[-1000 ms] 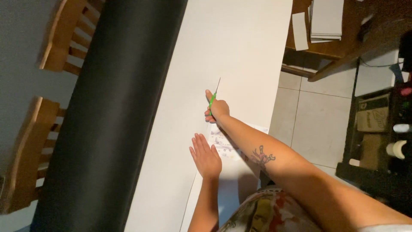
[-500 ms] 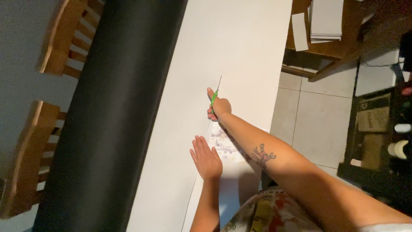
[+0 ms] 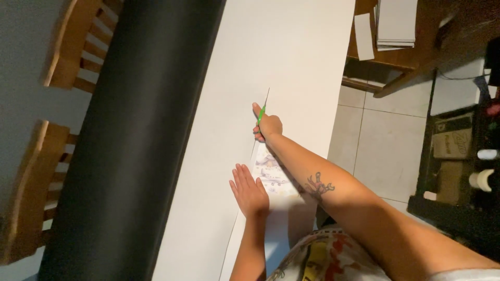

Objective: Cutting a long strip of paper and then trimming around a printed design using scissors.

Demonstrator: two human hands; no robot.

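Right hand (image 3: 269,126) grips green cutter (image 3: 262,112), blade tip on white sheet (image 3: 291,57) mid-table. Left hand (image 3: 249,190) open, flat on sheet beside cut line. Black roll (image 3: 140,130) lies alongside, left.

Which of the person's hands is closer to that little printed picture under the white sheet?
Left. The left hand lies flat on the white sheet, right beside the printed picture. The right hand is farther up the sheet, holding green-handled scissors past the picture's far end.
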